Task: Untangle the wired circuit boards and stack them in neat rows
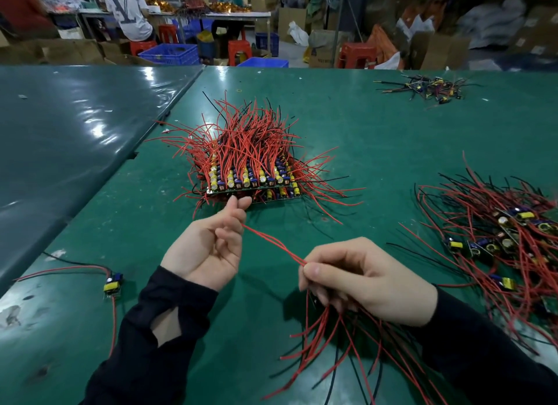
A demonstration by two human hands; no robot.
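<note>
- Right hand (362,279) grips a bunch of wires (326,335); two red wires (271,244) run to the left hand's (208,247) curled fingers.
- Stacked boards (253,181) lie beyond; a loose pile (495,241) sits right on the green table (377,151).

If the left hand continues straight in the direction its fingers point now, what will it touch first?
Probably the near edge of the neat stack of circuit boards with red and black wires. The left hand points up and away, its fingertips already very close; depth is hard to judge.
</note>
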